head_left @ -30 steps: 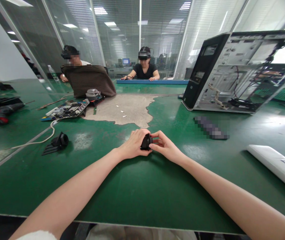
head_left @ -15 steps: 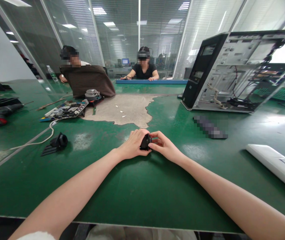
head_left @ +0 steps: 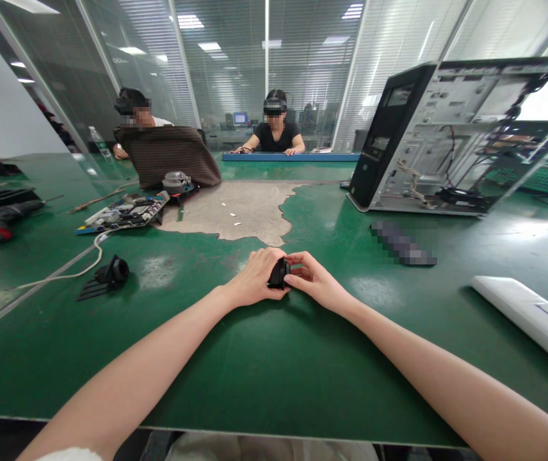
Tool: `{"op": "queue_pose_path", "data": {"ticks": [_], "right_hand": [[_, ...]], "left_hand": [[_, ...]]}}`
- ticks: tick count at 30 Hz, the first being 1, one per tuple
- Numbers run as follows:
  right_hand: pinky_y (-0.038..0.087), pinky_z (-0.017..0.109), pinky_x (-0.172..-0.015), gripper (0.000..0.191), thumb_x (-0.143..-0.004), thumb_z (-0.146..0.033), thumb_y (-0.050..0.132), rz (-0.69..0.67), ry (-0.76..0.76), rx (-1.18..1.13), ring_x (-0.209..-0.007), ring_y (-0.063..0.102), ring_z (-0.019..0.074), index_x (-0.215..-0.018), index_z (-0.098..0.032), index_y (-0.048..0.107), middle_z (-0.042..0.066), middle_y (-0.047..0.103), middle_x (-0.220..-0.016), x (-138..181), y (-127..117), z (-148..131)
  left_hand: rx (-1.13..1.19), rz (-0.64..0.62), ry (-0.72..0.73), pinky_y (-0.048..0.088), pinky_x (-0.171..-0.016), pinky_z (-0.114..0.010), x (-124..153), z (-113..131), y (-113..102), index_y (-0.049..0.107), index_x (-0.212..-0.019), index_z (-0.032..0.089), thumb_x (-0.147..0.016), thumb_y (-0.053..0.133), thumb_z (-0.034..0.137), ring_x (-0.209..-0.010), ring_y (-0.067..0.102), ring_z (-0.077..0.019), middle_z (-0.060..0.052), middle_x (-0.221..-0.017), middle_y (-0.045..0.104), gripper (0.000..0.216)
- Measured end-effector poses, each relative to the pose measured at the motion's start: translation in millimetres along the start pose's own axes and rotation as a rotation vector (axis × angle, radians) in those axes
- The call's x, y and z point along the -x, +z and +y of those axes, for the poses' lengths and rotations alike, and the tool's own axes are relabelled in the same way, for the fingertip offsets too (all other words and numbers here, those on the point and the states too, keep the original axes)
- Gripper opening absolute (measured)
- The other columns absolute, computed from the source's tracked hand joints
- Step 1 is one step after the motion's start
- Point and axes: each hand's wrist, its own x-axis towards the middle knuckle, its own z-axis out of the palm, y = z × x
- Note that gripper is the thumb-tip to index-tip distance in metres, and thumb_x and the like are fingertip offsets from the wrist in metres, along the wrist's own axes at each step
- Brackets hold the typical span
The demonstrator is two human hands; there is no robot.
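A small black plastic part (head_left: pixel 278 274) sits between my two hands, just above or on the green tabletop (head_left: pixel 274 371); its exact kind is too small to tell. My left hand (head_left: pixel 258 275) wraps round it from the left, thumb below and fingers over the top. From the right, my right hand (head_left: pixel 315 278) pinches its right side between thumb and fingertips. Fingers hide much of the part. To the left lies a black bracket-like piece (head_left: pixel 113 272) with a round ring and thin prongs.
An open computer case (head_left: pixel 394 141) stands at the back right. Nearer are a blurred dark slab (head_left: pixel 401 243) and a white box (head_left: pixel 528 317). A circuit board (head_left: pixel 127 212), a power drill (head_left: pixel 2 218) and a pale cable (head_left: pixel 77 274) lie left. Two people sit across the table.
Both hands keep their hold on the black part, with almost no movement. The whole view has shifted very slightly.
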Motion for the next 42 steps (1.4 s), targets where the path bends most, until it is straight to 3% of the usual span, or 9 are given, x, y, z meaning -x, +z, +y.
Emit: {"op": "queue_pose_path", "data": {"ticks": [5,10,14,17,21,27,34,38,42], "right_hand": [[0.049,0.033,-0.076,0.03,-0.072,-0.026,0.064,-0.082,-0.025,-0.045,-0.089,0.057,0.0156,-0.094,-0.023,0.043,0.001,0.054,-0.09,1.7,-3.6,2.6],[0.05,0.031,-0.073,0.019,-0.074,-0.029,0.06,-0.002,-0.061,-0.039,-0.091,0.056,0.016,-0.084,-0.022,0.046,0.001,0.05,-0.09,0.6,0.2,1.2],[0.049,0.033,-0.074,0.023,-0.074,-0.027,0.06,0.03,-0.023,0.004,-0.087,0.056,0.0156,-0.091,-0.022,0.045,0.002,0.05,-0.095,-0.8,2.1,-0.3],[0.049,0.033,-0.074,0.027,-0.074,-0.026,0.06,-0.005,0.003,0.005,-0.088,0.056,0.0155,-0.095,-0.021,0.044,0.003,0.05,-0.099,-0.6,0.0,0.3],[0.049,0.032,-0.075,0.031,-0.071,-0.024,0.065,-0.09,-0.025,-0.05,-0.09,0.056,0.0158,-0.093,-0.022,0.042,0.0,0.053,-0.089,0.4,-2.9,2.0],[0.049,0.031,-0.074,0.02,-0.074,-0.028,0.06,-0.009,-0.044,-0.026,-0.088,0.056,0.0154,-0.086,-0.022,0.046,0.0,0.05,-0.089,-1.0,-0.5,0.8],[0.048,0.035,-0.077,0.029,-0.074,-0.029,0.061,-0.027,-0.009,-0.006,-0.09,0.055,0.016,-0.097,-0.022,0.045,0.004,0.05,-0.101,-1.3,-0.6,0.2],[0.049,0.033,-0.075,0.029,-0.071,-0.027,0.064,-0.086,-0.017,-0.056,-0.089,0.056,0.0161,-0.093,-0.022,0.043,0.001,0.053,-0.091,-0.7,-1.9,1.0],[0.049,0.032,-0.074,0.019,-0.074,-0.029,0.06,-0.025,-0.058,-0.048,-0.092,0.055,0.0167,-0.085,-0.022,0.046,0.001,0.051,-0.091,-1.0,0.0,0.5]], "left_hand": [[-0.02,-0.014,0.011,0.034,-0.08,-0.038,0.4,-1.1,-0.1,0.032,-0.11,0.02,-0.067,0.06,0.032,-0.1,0.046,-0.025,-0.009,-0.11,0.047,0.053],[-0.017,-0.003,0.015,0.034,-0.08,-0.038,-0.3,-0.6,0.5,0.032,-0.11,0.021,-0.068,0.059,0.034,-0.099,0.046,-0.0247,-0.009,-0.109,0.048,0.051],[-0.018,-0.005,0.006,0.034,-0.08,-0.038,-0.7,-0.4,0.7,0.032,-0.111,0.021,-0.068,0.059,0.033,-0.1,0.046,-0.025,-0.008,-0.109,0.048,0.052],[-0.02,-0.007,0.008,0.034,-0.08,-0.038,-0.2,-1.0,0.6,0.032,-0.111,0.021,-0.068,0.059,0.034,-0.1,0.046,-0.0248,-0.008,-0.109,0.048,0.053],[-0.037,-0.022,0.002,0.034,-0.079,-0.037,0.8,-1.7,0.6,0.031,-0.111,0.021,-0.067,0.059,0.033,-0.099,0.046,-0.0249,-0.009,-0.111,0.047,0.054],[-0.04,-0.005,0.001,0.034,-0.079,-0.036,0.2,-0.9,0.8,0.031,-0.111,0.02,-0.068,0.059,0.035,-0.099,0.046,-0.0242,-0.008,-0.109,0.048,0.053],[-0.032,-0.005,-0.006,0.033,-0.079,-0.036,-0.1,-1.0,1.2,0.032,-0.111,0.021,-0.068,0.059,0.034,-0.098,0.046,-0.0245,-0.008,-0.109,0.048,0.053],[-0.038,-0.008,-0.005,0.034,-0.078,-0.035,0.3,-1.3,1.5,0.032,-0.11,0.02,-0.067,0.059,0.033,-0.096,0.047,-0.0238,-0.008,-0.108,0.048,0.051],[-0.04,0.004,0.003,0.034,-0.078,-0.035,0.2,-1.4,1.8,0.032,-0.109,0.02,-0.068,0.059,0.035,-0.097,0.047,-0.0235,-0.008,-0.107,0.048,0.051]]}}
